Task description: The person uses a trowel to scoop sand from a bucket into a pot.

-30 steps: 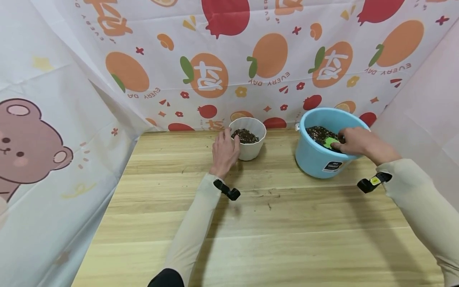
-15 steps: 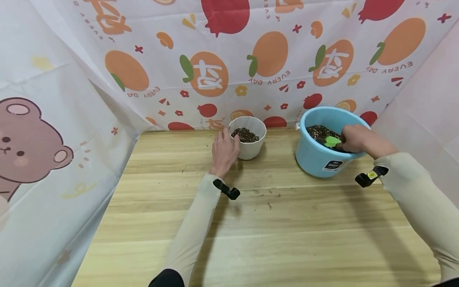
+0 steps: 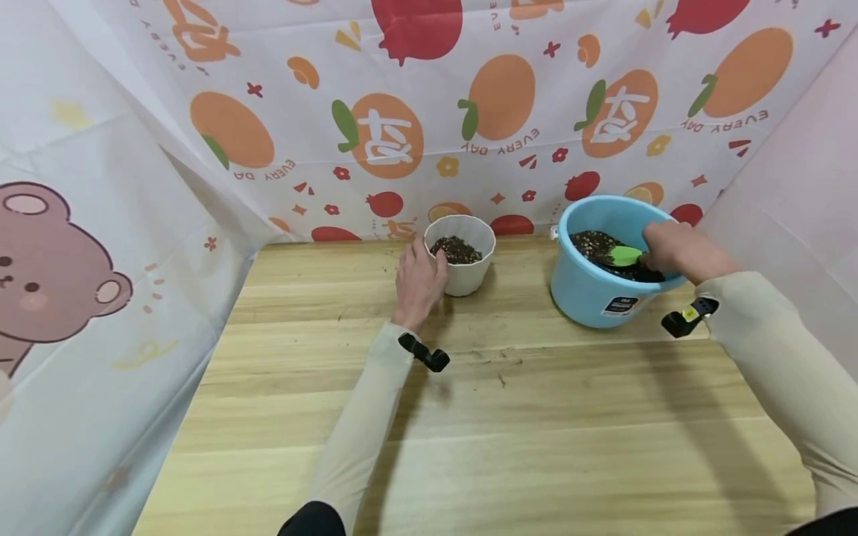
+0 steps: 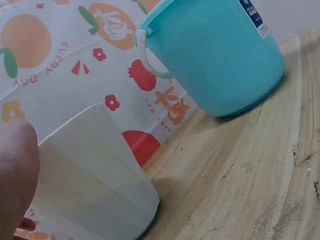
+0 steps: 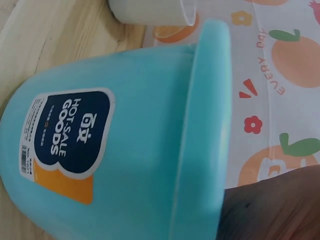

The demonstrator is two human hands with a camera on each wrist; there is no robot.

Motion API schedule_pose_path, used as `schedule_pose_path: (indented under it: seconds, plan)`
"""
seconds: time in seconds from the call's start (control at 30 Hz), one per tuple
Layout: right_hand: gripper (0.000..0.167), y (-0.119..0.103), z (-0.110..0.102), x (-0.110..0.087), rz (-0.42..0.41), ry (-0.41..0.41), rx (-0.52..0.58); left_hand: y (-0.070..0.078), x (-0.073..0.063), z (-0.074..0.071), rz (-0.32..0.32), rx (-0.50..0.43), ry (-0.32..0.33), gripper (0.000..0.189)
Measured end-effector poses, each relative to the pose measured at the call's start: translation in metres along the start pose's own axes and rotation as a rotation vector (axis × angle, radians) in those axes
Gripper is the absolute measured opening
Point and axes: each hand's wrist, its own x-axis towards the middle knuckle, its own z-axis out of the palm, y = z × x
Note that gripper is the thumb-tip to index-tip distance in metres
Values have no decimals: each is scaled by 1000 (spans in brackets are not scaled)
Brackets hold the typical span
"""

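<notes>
A white flower pot [image 3: 462,279] with dark soil in it stands at the back of the table. My left hand [image 3: 418,286] rests against its left side, thumb at the near rim and fingers fairly straight. The left wrist view shows the thumb [image 4: 19,170] by the pot's outer wall [image 4: 100,175]. To the right is a light blue bucket [image 3: 590,298], partly filled with speckled dark soil [image 3: 593,246]. Over its rim my right hand [image 3: 687,251] grips a small green trowel [image 3: 625,256], whose blade lies at the soil. The bucket wall hides most of that hand in the right wrist view.
Both containers stand on a wooden table [image 3: 469,447] close to the fruit-printed cloth [image 3: 302,149] behind. Crumbs of soil [image 3: 503,365] are scattered before them. A white handle [image 4: 150,57] hangs at the bucket's side.
Inside the bucket, my right hand has drawn slightly back and up with the trowel, and more of the green blade shows. My left hand has stayed at the pot.
</notes>
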Motion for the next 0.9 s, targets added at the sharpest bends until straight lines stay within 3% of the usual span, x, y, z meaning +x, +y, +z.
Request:
schedule_pose_path:
  seconds: [0.47, 0.67, 0.9]
  plan:
    - [8, -8, -1, 4, 81, -6, -237, 1, -1, 1, -70, -116, -24, 58]
    - [14, -9, -1, 4, 136, -12, -221, 2, -1, 1, -128, -225, -49, 59]
    - [16, -6, -1, 7, 116, -6, -194, 3, 0, 0, -167, -299, -75, 58]
